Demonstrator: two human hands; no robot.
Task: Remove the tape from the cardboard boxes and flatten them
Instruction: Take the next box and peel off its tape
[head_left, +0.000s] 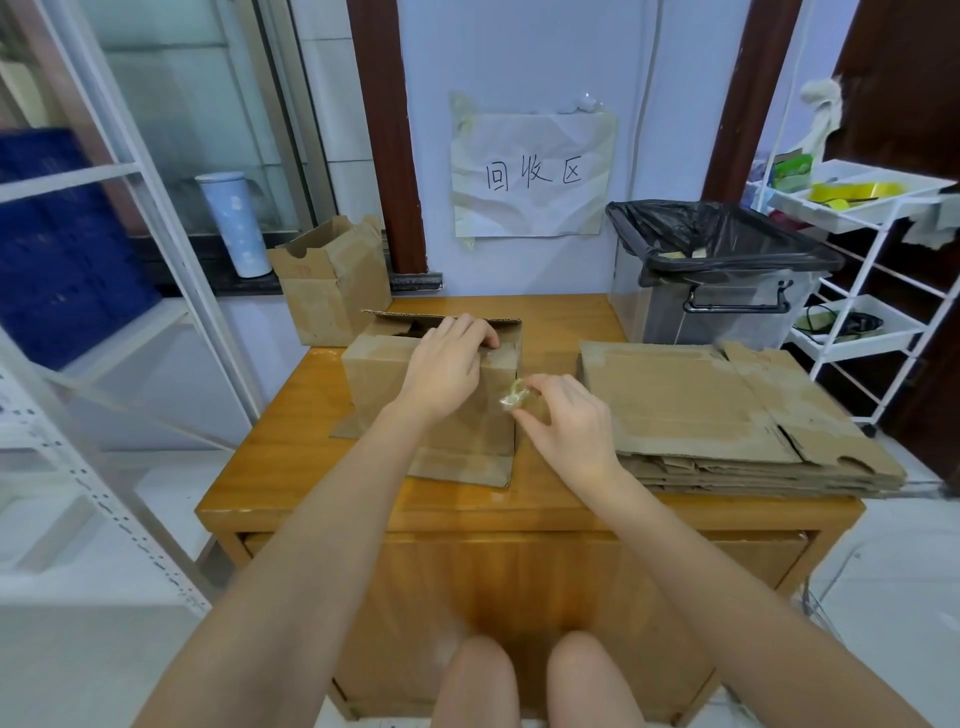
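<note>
On the box (436, 415) edge, left hand (441, 374) grips — right fingers (524, 415) pinch crumpled tape (514, 396).

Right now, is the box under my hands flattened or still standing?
Still standing. The box keeps its boxy shape with flaps open, unlike the flat stack beside it on the table.

This is a makeshift recycling corner of a storeroom: a handwritten paper sign (532, 174) taped to the wall, a lined bin (719, 275) on a wooden table (561, 499), flattened cardboard (727, 415) stacked there, white metal shelving (862, 270) alongside.
</note>
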